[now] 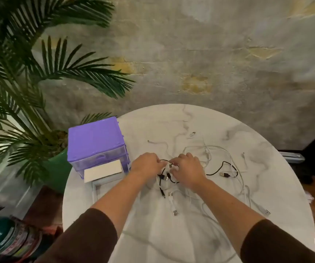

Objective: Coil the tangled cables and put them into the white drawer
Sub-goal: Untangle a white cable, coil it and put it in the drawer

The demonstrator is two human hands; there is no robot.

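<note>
Two brown sleeves [88, 236] reach out over the round table [171, 234], whose near part is bare marble, while white cables [219, 154] sprawl toward its right edge. At the table's middle both hands hover knuckles-up, close together: the left hand [146, 163] and the right hand [188, 168] each pinch the black cable [217, 170]. The purple drawer unit [97, 143] stands at the table's left edge, its white drawer [103, 170] pulled open.

Cables [208, 168] lie on the table [171, 234], right of the drawer unit [95, 141].
</note>
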